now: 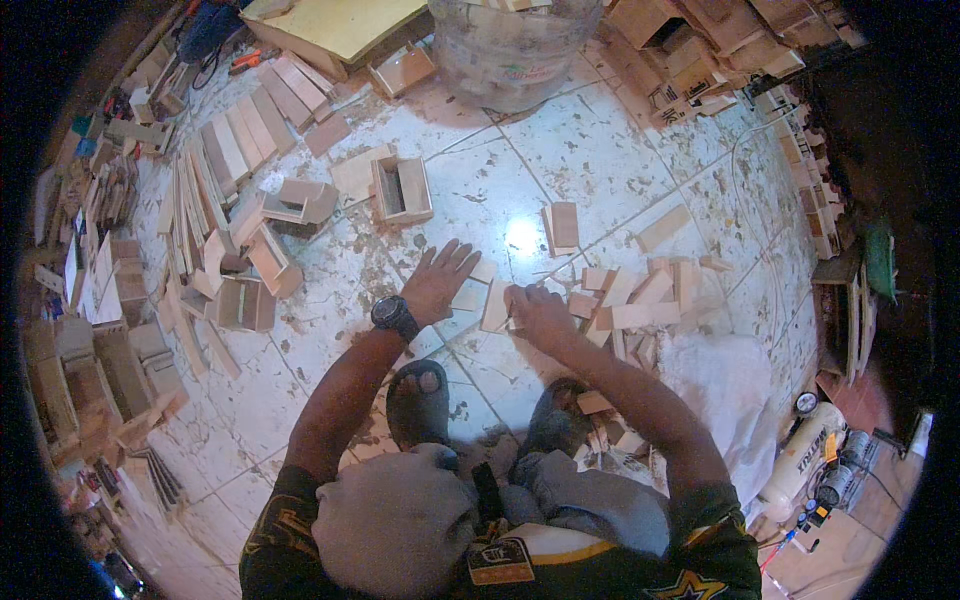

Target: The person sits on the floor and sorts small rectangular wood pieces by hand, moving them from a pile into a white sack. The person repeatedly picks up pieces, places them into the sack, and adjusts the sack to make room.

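Observation:
My left hand (440, 282), with a dark watch (394, 314) on its wrist, reaches low over the tiled floor with its fingers stretched apart. Beside its fingertips lies a small pale wooden piece (483, 271). My right hand (541, 316) is closed at the edge of a small flat wooden block (494, 306), its fingers curled over the block's right side. Right of that hand, a loose pile of short wooden offcuts (645, 300) is spread on the floor. Farther off stand a small wooden block (562, 228) and an open wooden box frame (403, 190).
Long wooden strips (235, 140) and more small boxes (245, 303) lie at the left. A clear plastic tub (515, 60) stands at the far side. A white cloth or bag (715, 395) and an air compressor (805, 460) are at the right. My sandalled feet (418, 400) are close by.

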A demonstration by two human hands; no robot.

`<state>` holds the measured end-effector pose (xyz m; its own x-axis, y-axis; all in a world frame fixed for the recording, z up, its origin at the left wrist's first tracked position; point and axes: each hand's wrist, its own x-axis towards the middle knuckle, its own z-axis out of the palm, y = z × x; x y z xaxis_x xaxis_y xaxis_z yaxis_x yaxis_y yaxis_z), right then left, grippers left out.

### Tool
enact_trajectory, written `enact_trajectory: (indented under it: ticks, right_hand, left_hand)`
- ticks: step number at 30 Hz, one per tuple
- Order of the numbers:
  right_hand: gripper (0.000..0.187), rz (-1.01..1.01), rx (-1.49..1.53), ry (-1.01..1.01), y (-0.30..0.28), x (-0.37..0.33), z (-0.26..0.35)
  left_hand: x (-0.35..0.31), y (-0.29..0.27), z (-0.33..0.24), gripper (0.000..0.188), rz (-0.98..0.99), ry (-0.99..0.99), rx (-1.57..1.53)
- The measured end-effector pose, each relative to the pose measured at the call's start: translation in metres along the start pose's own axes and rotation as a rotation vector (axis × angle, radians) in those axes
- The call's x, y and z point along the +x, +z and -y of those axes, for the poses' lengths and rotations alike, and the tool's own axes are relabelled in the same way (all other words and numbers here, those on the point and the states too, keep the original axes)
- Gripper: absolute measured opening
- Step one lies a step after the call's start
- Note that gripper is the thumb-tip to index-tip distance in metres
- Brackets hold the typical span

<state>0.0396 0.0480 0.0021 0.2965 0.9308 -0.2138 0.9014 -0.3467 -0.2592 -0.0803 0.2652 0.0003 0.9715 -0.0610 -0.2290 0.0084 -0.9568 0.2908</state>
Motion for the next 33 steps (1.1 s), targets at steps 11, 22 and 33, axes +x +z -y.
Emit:
enact_trajectory:
  ticks: [11, 22, 33]
  right_hand:
    - [0.037, 0.027, 0.223, -0.531, 0.002, 0.020, -0.014]
    - [0.055, 0.182, 0.109, -0.318, 0.016, -0.014, -0.018]
    - [0.069, 0.529, 0.104, -0.340, 0.004, -0.016, -0.027]
  left_hand:
    - [-0.028, 0.018, -0.005, 0.069, -0.209, -0.209, -0.246]
    - [-0.029, 0.018, -0.047, 0.118, -0.200, -0.334, -0.134]
    - [-0.031, 0.030, -0.026, 0.111, -0.233, -0.375, -0.285]
